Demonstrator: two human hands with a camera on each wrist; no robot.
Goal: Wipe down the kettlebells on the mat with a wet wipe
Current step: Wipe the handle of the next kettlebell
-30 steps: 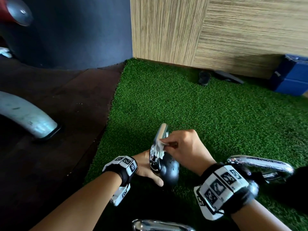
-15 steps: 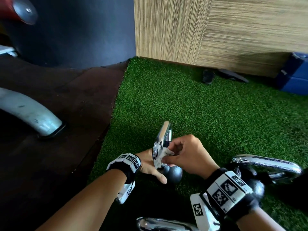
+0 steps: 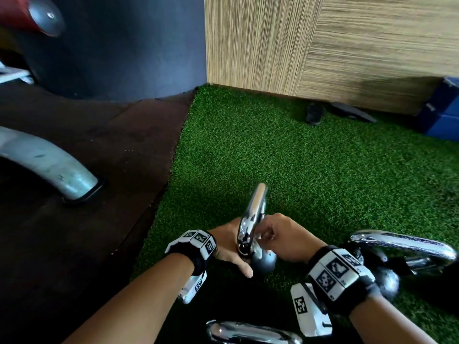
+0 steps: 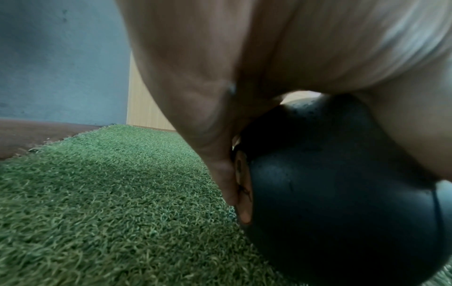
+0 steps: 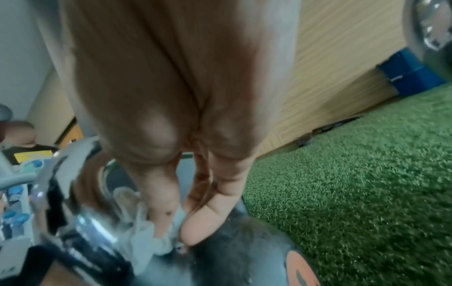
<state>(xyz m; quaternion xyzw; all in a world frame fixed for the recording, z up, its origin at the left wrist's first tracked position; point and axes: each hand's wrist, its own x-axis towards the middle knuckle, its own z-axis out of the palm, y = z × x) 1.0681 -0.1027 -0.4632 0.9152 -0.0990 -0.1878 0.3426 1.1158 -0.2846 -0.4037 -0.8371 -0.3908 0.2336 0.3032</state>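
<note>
Down the chrome handle [image 3: 252,219] my right hand [image 3: 280,238] has slid — fingers pinching the wet wipe [image 5: 137,230] at its base; left hand [image 3: 229,252] cups the kettlebell [image 3: 263,263] — handle nearly done, I judge.

Daylight brightens the green artificial-grass mat [image 3: 310,170] and the pale wood-grain wall panel [image 3: 347,45], while the dark brown rubber floor [image 3: 74,244] stays dim. Glare streaks the chrome kettlebell handle [image 3: 255,209] in the head view, whose edges bow outward. A deep shadow pools under the forearms. Both wrist views are soft: skin close to the lens is out of focus, and the right one smears with motion blur at its left edge
</note>
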